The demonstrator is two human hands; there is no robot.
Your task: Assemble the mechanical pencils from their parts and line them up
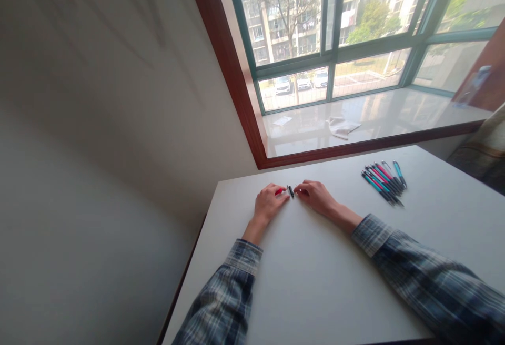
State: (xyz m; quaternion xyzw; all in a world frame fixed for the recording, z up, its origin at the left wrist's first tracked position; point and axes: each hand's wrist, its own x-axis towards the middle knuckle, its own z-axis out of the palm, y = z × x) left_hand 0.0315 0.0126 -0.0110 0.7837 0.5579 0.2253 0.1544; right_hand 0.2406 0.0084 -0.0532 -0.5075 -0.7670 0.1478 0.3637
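Note:
My left hand [269, 202] rests on the white table [315, 271] with its fingers pinched on a red pen part [279, 191]. A small black pen piece [291, 191] sits between the two hands, at the fingertips of both. My right hand [316, 195] lies just right of it, fingers curled and pinched toward that black piece; what they grip is too small to make out. A bunch of several pens [384, 180] in teal, pink and black lies on the table to the right, beyond my right hand.
The table stands against a white wall on the left and below a window sill [374, 119] with a folded cloth [342, 127] and a paper scrap [282, 121] on it. A dark object [483, 150] sits at the right edge.

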